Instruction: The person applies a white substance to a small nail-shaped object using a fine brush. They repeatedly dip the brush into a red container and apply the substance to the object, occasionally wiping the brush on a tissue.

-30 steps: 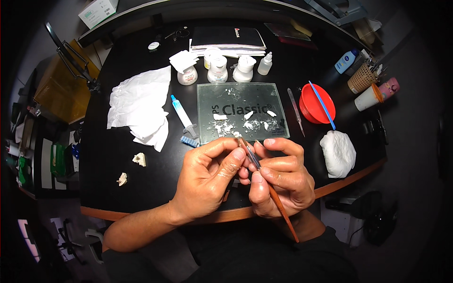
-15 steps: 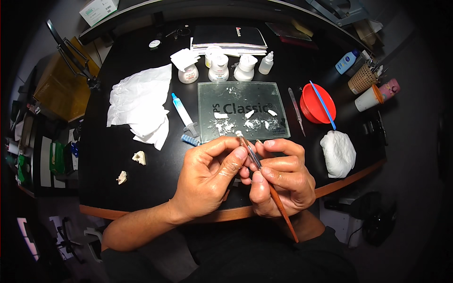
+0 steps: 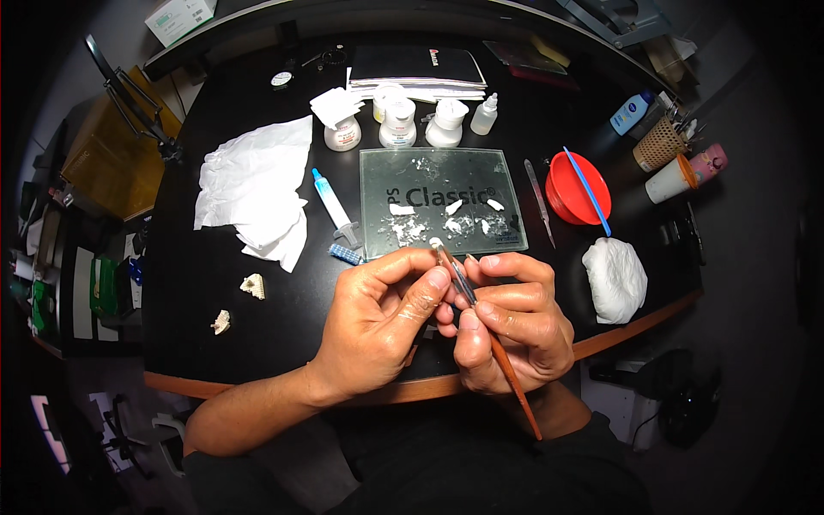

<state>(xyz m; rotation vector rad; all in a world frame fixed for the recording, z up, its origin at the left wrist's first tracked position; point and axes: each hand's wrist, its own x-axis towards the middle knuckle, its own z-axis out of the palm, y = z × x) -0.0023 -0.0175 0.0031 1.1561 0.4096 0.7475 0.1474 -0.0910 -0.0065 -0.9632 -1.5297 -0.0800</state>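
Observation:
My right hand [image 3: 519,322] grips a paintbrush [image 3: 511,378] with a reddish-brown wooden handle and a dark metal ferrule, slanting up and left. Its tip meets a small white tooth-like piece [image 3: 436,243] at the fingertips of my left hand [image 3: 373,313], whose thumb and forefinger are pinched together. How the piece is held is partly hidden by the fingers. White smears show on my left thumb. Just beyond both hands lies a glass mixing slab [image 3: 442,180] with several white heaps of paste [image 3: 408,230] on it.
Behind the slab stand white powder jars [image 3: 397,129] and a dropper bottle [image 3: 485,116]. To the left are crumpled tissue [image 3: 253,189], a blue-tipped syringe [image 3: 333,202] and two dental model pieces [image 3: 253,286]. A metal spatula [image 3: 540,202], red bowl [image 3: 562,202] and white cloth wad [image 3: 614,281] lie right.
Both hands stay almost in place. The brush tip and the white piece shift very slightly; nothing is taken up or let go.

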